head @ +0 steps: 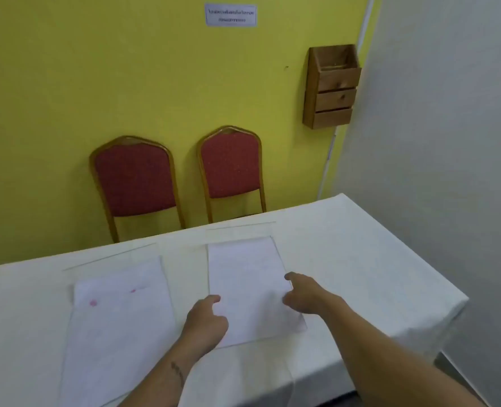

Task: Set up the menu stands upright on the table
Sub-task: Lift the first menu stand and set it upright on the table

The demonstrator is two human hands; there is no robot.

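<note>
Two stands lie flat on the surface, which is covered in a white cloth. Stand 1 is on the left, with two pink marks near its top; neither hand touches it. Stand 2 is to its right, near the middle of the surface, with its clear base edge toward the far side.

Left hand: at the near-left edge of stand 2, fingers curled around that edge, thumb on top. Right hand: at the right edge of stand 2, fingers curled loosely, index extended onto the sheet; a firm grip cannot be told.

Behind the surface: two red chairs, chair 1 and chair 2, against a yellow wall. One wooden rack and one sign hang on the wall.
</note>
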